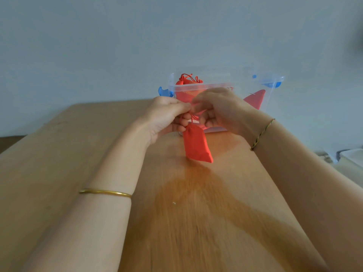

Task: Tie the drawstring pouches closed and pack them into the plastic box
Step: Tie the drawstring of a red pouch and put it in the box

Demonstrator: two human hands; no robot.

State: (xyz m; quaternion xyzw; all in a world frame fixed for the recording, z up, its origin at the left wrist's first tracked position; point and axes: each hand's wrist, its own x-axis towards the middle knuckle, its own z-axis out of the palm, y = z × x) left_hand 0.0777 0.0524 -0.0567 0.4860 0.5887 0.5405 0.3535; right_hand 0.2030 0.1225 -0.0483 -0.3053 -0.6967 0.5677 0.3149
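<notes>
In the head view the tying step is in hand. The left grip and right grip each pinch the drawstring of a red pouch that hangs between them over the bench. The plastic box just behind holds other pouches. The next move likely calls for cinching the knot, then lifting the pouch over the rim.
</notes>
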